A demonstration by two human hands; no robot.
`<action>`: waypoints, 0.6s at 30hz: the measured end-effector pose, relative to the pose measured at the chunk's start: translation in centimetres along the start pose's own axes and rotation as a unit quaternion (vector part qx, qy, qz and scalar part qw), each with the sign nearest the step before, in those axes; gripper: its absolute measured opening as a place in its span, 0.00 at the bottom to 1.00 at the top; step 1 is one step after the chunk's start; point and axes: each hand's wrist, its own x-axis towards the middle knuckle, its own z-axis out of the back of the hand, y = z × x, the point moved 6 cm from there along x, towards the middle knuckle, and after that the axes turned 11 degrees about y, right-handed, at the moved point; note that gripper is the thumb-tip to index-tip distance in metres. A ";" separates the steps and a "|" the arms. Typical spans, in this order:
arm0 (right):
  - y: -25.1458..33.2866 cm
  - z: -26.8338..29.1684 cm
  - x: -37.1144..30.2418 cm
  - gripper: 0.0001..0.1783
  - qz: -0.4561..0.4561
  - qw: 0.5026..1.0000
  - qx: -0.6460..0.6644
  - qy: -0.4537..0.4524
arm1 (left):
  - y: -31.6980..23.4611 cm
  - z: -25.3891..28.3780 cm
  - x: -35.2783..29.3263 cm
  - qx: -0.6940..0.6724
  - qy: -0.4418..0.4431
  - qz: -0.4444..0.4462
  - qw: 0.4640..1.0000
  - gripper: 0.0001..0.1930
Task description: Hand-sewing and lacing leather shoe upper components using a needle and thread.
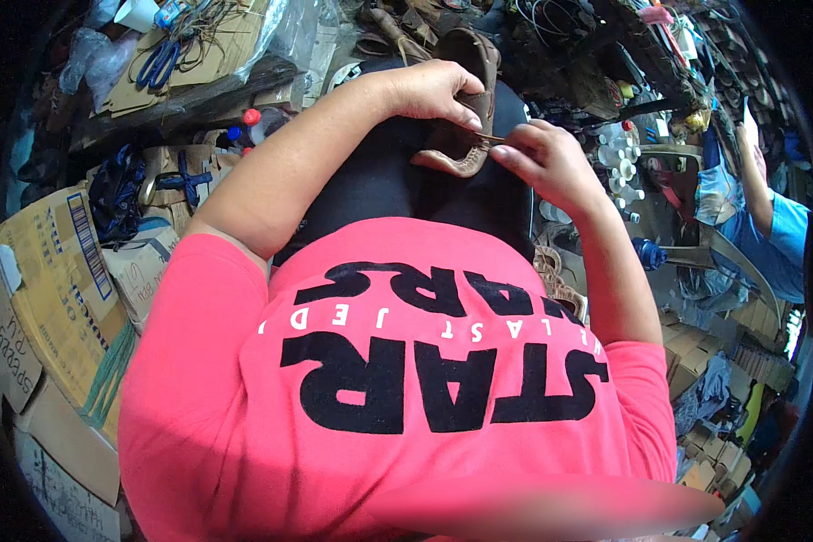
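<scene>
A brown leather shoe or sandal (479, 68) lies over my dark-trousered lap, with a curved, stitched-looking edge (456, 163) turned toward me. My left hand (434, 95) is closed on the leather's left side, thumb pointing at the middle. Just to the right, my right hand (544, 164) pinches a thin, brownish strip or slim tool (491, 138) whose tip meets the leather near my left thumb. Its exact kind is too small to make out.
At the upper left, blue-handled scissors (160, 65) rest on cardboard atop a wooden bench. Cardboard boxes (59, 271) are piled on the left. White-capped bottles (619, 163) stand at right. Beyond them is another person's arm (757, 181) with a blue sleeve.
</scene>
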 end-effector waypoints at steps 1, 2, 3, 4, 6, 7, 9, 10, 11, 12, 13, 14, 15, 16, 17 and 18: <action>0.5 -0.3 0.8 0.16 0.020 0.999 -0.040 0.008 | 0.3 0.0 0.1 0.012 0.002 0.017 1.000 0.17; 0.8 -0.5 1.5 0.16 0.039 0.996 -0.080 0.017 | 0.7 0.0 0.2 0.023 0.003 0.035 0.999 0.16; 0.4 -0.7 1.7 0.16 0.040 0.996 -0.079 0.015 | 0.7 -0.2 0.3 0.037 0.006 0.029 0.999 0.16; 0.3 -1.1 2.1 0.14 0.061 0.995 -0.072 0.026 | 1.2 -0.3 0.2 0.039 0.005 0.031 0.999 0.16; 0.2 -1.1 2.1 0.13 0.082 0.994 -0.063 0.034 | 1.0 -0.3 0.1 0.077 -0.039 -0.044 0.995 0.15; 0.7 -1.2 1.9 0.12 0.105 0.992 -0.054 0.045 | 1.2 -0.3 0.0 0.082 -0.030 -0.020 0.996 0.13; 1.3 -0.9 1.0 0.10 0.101 0.992 -0.044 0.054 | 1.2 -0.5 -0.3 0.074 -0.037 -0.025 0.996 0.13; 1.4 -1.1 0.4 0.10 0.101 0.992 -0.043 0.054 | 1.2 -0.7 -0.3 0.064 -0.047 -0.033 0.996 0.13; 1.2 -1.0 -0.2 0.10 0.082 0.995 -0.021 0.045 | 1.1 -0.8 -0.4 0.065 -0.059 -0.047 0.995 0.12; 1.0 -1.1 -0.7 0.10 0.061 0.997 0.002 0.037 | 1.2 -0.7 -0.3 0.064 -0.058 -0.047 0.995 0.12; 1.0 -1.0 -1.5 0.14 0.075 0.996 0.036 0.008 | 1.0 -0.6 -0.3 0.089 -0.059 -0.037 0.994 0.12; 1.0 -0.8 -2.2 0.14 0.076 0.996 0.038 0.010 | 1.0 -0.4 -0.4 0.113 -0.063 -0.023 0.991 0.12; 0.9 -0.2 -3.2 0.14 0.064 0.996 0.067 0.003 | 1.1 -0.3 -0.5 0.111 -0.063 -0.020 0.992 0.12; 0.9 0.5 -4.3 0.15 0.050 0.994 0.095 -0.005 | 1.1 -0.2 -0.6 0.083 -0.064 -0.018 0.994 0.13; 1.0 1.2 -4.9 0.16 0.054 0.987 0.149 -0.032 | 1.2 -0.2 -0.8 0.055 -0.066 -0.015 0.996 0.15; 0.1 0.9 -5.2 0.10 0.011 0.981 0.191 -0.036 | 1.2 -0.1 -1.1 0.027 -0.068 -0.012 0.997 0.16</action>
